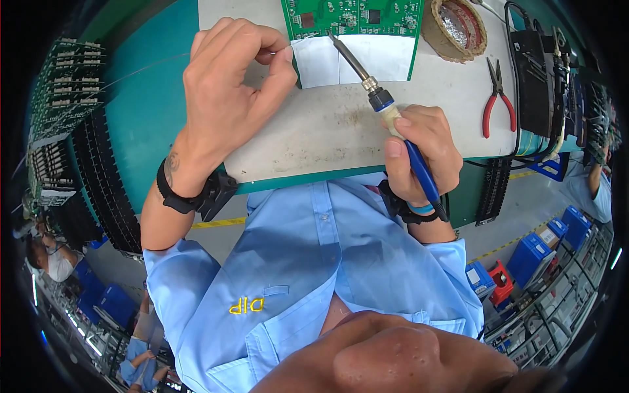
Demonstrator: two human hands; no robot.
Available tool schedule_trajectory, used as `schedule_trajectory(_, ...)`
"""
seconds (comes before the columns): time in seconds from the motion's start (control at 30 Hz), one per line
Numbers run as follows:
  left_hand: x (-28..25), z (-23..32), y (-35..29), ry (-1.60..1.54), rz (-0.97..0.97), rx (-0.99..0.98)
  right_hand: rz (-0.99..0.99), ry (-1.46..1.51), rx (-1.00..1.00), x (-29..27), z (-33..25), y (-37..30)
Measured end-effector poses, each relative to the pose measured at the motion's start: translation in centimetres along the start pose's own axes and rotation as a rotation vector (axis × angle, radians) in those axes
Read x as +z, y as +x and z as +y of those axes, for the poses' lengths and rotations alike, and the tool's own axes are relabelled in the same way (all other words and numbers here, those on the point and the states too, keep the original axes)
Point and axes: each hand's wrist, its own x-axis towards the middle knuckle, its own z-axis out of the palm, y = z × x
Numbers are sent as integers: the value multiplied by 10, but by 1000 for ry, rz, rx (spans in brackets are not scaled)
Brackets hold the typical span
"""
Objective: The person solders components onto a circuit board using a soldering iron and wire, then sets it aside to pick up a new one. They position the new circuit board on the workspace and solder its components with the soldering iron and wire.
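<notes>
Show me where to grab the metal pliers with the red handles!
Best grip the red-handled metal pliers by both red handles, probably coming from the bottom of the picture: the handles spread that way, while the slim metal jaws point toward the top.

Red-handled pliers [498,105] lie on a pale mat [314,134], tips pointing away from the wearer, between a round brown pot [434,33] and black equipment [532,62] with cables. At far left, green boards [69,85] stand stacked near a ridged black rack [108,183]. At lower right, blue bins [527,259] sit near a red plastic object [501,283]; at lower left is a person [60,263] in white.
</notes>
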Motion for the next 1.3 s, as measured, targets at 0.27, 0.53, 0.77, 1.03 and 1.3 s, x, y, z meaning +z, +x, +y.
schedule_trajectory(0.27, 2, 1, 0, -3, -6, -17, 6, -5, 3, 1, 1, 0)
schedule_trajectory(0.53, 4, -1, 1, -27, -14, -13, -70, -57, 11, -2, -2, 2)
schedule_trajectory(0.77, 2, 0, -1, -32, -29, -7, -17, -8, 11, 0, 0, 0)
schedule_trajectory(1.03, 3, 2, 1, -36, -41, -12, 1, -6, 5, 0, 2, -1)
schedule_trajectory(1.3, 2, 3, 2, -38, -47, -22, -51, -35, 13, -3, -2, 1)
